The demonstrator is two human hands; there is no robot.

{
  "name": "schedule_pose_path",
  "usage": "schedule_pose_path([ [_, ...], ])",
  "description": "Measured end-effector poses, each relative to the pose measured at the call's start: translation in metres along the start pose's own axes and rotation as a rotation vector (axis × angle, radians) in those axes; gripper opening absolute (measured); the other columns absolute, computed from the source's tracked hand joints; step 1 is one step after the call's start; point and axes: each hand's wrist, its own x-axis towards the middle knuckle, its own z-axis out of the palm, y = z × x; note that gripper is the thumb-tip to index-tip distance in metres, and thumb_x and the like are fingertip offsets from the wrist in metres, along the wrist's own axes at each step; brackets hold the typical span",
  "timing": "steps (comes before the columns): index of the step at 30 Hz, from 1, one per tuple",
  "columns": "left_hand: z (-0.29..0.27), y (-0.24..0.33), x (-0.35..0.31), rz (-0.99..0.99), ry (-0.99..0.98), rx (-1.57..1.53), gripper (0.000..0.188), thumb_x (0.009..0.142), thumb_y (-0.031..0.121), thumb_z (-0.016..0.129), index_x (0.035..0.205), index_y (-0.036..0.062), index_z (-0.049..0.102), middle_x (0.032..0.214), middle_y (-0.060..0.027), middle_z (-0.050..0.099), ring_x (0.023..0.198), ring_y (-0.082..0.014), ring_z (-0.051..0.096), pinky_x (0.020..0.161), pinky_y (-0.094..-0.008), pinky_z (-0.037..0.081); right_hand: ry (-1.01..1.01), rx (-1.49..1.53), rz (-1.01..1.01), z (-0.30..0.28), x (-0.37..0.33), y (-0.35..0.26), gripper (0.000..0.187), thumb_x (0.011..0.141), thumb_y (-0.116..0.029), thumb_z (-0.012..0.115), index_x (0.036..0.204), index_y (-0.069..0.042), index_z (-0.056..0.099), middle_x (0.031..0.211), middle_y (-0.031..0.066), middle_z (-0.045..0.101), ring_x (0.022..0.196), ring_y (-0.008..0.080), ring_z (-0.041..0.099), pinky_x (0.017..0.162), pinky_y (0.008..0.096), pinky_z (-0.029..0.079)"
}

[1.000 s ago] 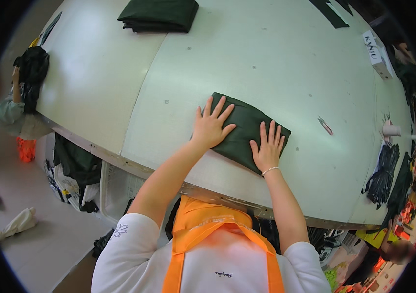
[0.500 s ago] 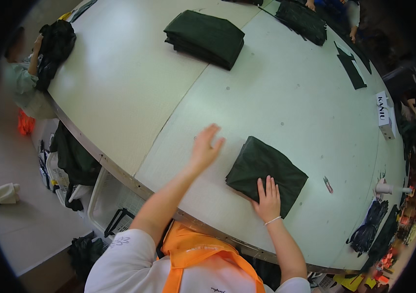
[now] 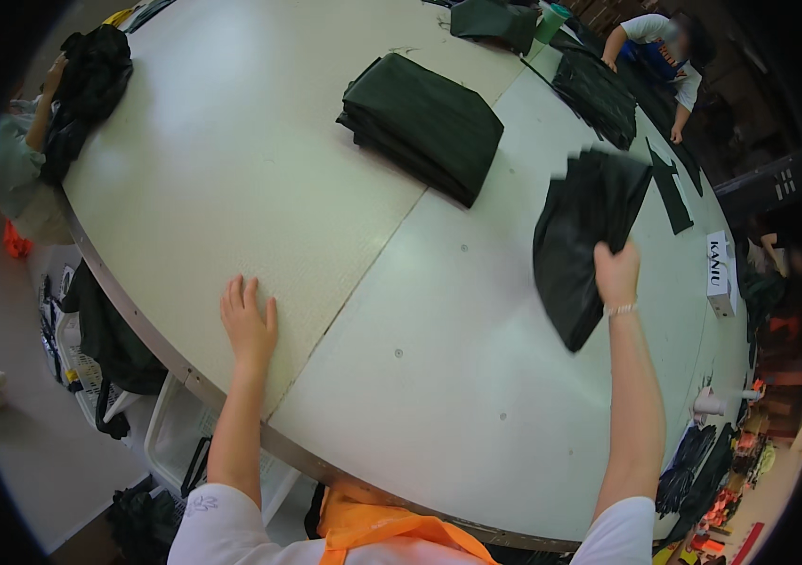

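My right hand (image 3: 618, 273) grips a small stack of dark green fabric pieces (image 3: 589, 235) by one side, at arm's length over the right half of the table. The layers fan out at the far edge and are slightly blurred. My left hand (image 3: 249, 322) is on or just over the pale table (image 3: 231, 188) near its left edge, fingers spread and nothing in them. Farther off, a thick folded pile of dark green fabric (image 3: 424, 127) lies across the table's seam.
At the far right a person (image 3: 664, 56) handles dark strips beside a bundle (image 3: 594, 94). A white box (image 3: 721, 273) and thread spool (image 3: 708, 403) line the right edge. On the left another person (image 3: 19, 174) holds dark fabric (image 3: 90, 94). White baskets (image 3: 161, 433) stand below the table edge.
My right hand has picked up the green fabric stack from the near table and carried it forward and right. My left hand has moved left and down toward the table. The view has shifted.
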Motion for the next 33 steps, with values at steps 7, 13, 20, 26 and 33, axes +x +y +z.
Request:
schedule_pose_path([
  [7,0.004,0.003,0.007,-0.07,-0.087,-0.046,0.044,0.081,0.021,0.061,0.121,0.005,0.05,0.134,-0.0178,0.04,0.126,-0.0361,0.035,0.103,-0.0484,0.026,0.193,-0.259,-0.437,0.2,0.111,-0.121,0.072,0.075,0.002,0.049,0.139,-0.028,0.036,0.138,0.0232,0.038,0.119,0.0426,0.045,0.094,0.0484,0.043],
  [13,-0.001,-0.003,0.006,-0.082,-0.094,-0.013,0.046,0.08,0.021,0.061,0.122,0.0064,0.05,0.135,-0.0166,0.04,0.126,-0.0352,0.034,0.103,-0.0477,0.026,-0.204,-0.325,-0.166,0.327,0.088,-0.141,0.084,0.072,-0.019,0.059,0.145,-0.028,0.021,0.15,0.0214,0.015,0.137,0.0473,0.007,0.106,0.0638,0.01],
  [20,0.0,-0.001,0.009,-0.069,-0.081,-0.032,0.045,0.081,0.021,0.062,0.122,0.0059,0.051,0.134,-0.0167,0.041,0.126,-0.0345,0.035,0.103,-0.0467,0.026,-0.101,-0.217,-0.379,0.287,0.087,-0.118,0.091,0.07,-0.044,0.068,0.145,-0.018,0.022,0.147,0.0234,0.023,0.137,0.0417,0.014,0.107,0.0607,0.012],
  [26,0.001,0.0,0.005,-0.036,-0.014,-0.08,0.042,0.081,0.022,0.063,0.118,0.003,0.054,0.128,-0.0186,0.047,0.12,-0.0342,0.042,0.1,-0.0441,0.033,-0.303,-0.065,-0.431,0.143,-0.122,-0.028,0.06,0.081,-0.017,0.061,0.136,-0.006,0.039,0.137,0.0165,0.041,0.13,0.0351,0.033,0.108,0.0469,0.024],
  [33,0.021,-0.017,0.0,0.071,-0.048,0.123,0.047,0.088,0.034,0.054,0.122,0.0011,0.052,0.13,-0.0196,0.047,0.119,-0.0332,0.045,0.096,-0.0432,0.039,-0.333,-0.267,0.339,-0.072,-0.467,0.095,0.058,0.085,-0.012,0.053,0.138,-0.007,0.033,0.14,0.0193,0.034,0.131,0.035,0.029,0.109,0.0481,0.022],
])
